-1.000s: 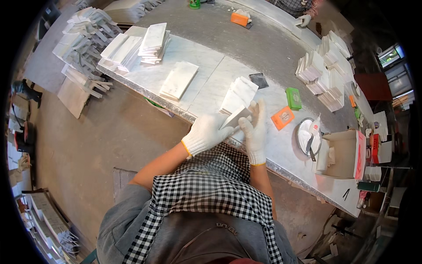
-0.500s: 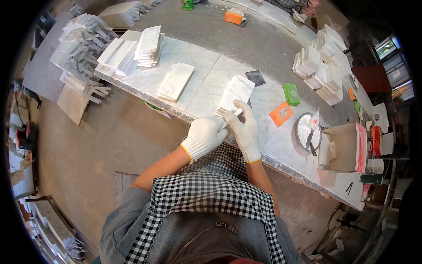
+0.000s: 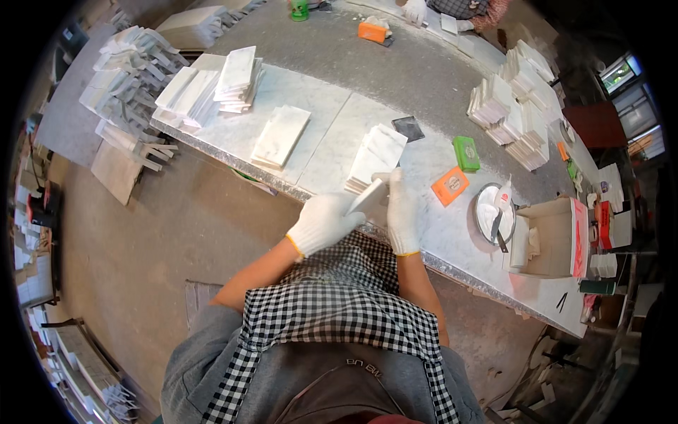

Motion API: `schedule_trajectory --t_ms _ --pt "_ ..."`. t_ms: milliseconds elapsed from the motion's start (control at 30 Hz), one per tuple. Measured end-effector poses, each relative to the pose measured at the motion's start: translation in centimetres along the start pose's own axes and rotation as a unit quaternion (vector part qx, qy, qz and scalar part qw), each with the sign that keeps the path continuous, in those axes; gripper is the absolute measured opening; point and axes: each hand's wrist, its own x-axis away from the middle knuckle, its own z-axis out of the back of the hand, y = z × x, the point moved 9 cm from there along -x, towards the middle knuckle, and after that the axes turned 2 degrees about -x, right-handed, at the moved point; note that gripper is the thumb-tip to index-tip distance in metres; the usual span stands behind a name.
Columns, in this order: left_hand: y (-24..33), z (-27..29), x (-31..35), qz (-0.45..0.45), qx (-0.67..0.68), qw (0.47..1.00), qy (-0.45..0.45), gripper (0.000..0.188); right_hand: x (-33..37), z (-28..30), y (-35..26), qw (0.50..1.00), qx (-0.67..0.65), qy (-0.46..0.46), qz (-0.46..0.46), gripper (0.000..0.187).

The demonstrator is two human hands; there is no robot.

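Note:
My left hand (image 3: 321, 225), in a white knit glove, grips one end of a white marble tile (image 3: 368, 196) held tilted above the table's near edge. My right hand (image 3: 403, 220), gloved the same way, is upright at the tile's far end with fingers straight. Its thumb side is close to or touching the tile's corner; which one I cannot tell. Just beyond lies a fanned stack of white tiles (image 3: 379, 152). A dark square piece (image 3: 408, 128) rests behind that stack. To the right sit an orange box (image 3: 450, 185) and a green box (image 3: 466, 153).
A round pan of white paste (image 3: 487, 213) with a spatula stands beside an open cardboard box (image 3: 547, 237). More tile stacks (image 3: 280, 136) lie left and far right (image 3: 519, 120). Across the table a co-worker's gloved hand (image 3: 414, 10) is near a white tile (image 3: 449, 24).
My right hand's fingers have straightened from their bend around the tile. The tile has turned and shows more of its face. The co-worker's hands and a tile have come into view.

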Motion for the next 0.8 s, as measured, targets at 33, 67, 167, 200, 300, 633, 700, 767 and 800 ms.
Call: schedule_trajectory --t_ms 33,67,167,200,300,633,700,767,800 --pt "-0.4 0.5 0.2 0.028 0.087 0.996 -0.017 0.034 -0.2 0.6 1.6 0.997 -0.061 0.019 -0.036 0.054" --pt "-1.1 0.8 0.3 0.055 0.172 0.983 -0.035 0.035 -0.2 1.1 3.3 0.989 -0.122 0.039 -0.071 0.056" --pt "-4.6 4.4 -1.1 0.128 0.147 0.981 -0.023 0.043 -0.6 3.0 4.9 0.996 -0.066 0.046 -0.03 0.045" --pt "-6.9 5.7 -2.1 0.132 0.151 0.98 0.005 0.04 -0.2 3.0 4.7 0.995 -0.071 0.051 -0.043 0.044" --pt "-9.3 9.8 -4.5 0.146 0.205 0.966 0.06 0.033 0.8 3.4 4.5 0.992 -0.084 0.061 -0.07 0.041" --pt "-22.2 13.3 -12.4 0.177 0.102 0.977 0.062 0.039 0.3 2.0 8.4 0.966 -0.216 0.019 -0.142 0.034" --pt "-22.8 12.8 -12.7 0.165 0.16 0.972 0.054 0.04 0.3 2.0 8.7 0.962 -0.229 0.014 -0.151 0.035" --pt "-21.0 13.5 -12.3 0.172 0.099 0.978 0.061 0.044 0.4 2.0 8.9 0.963 -0.223 0.006 -0.153 0.036" --pt "-20.3 14.0 -12.0 0.164 0.064 0.981 0.076 0.046 0.3 2.0 8.7 0.964 -0.222 0.009 -0.149 0.036"
